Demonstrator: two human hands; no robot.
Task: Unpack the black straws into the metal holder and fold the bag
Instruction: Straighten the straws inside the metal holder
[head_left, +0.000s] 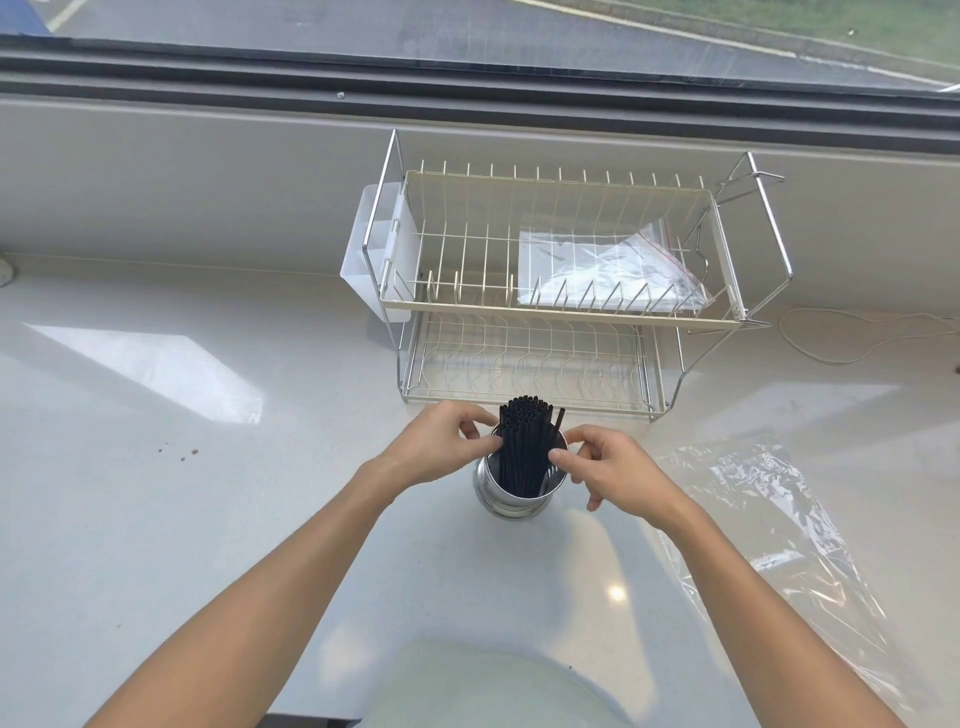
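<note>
head | straws (524, 447) upright in holder (511, 501) | bag (779, 551) apparently flat, right

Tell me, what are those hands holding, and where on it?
Both the left hand and right hand pinch the black straws at mid-length, just above the metal holder rim.

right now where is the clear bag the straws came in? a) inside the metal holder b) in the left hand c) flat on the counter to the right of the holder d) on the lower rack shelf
c: the clear bag lies spread on the counter, right of the metal holder, and neither hand touches it.
</note>
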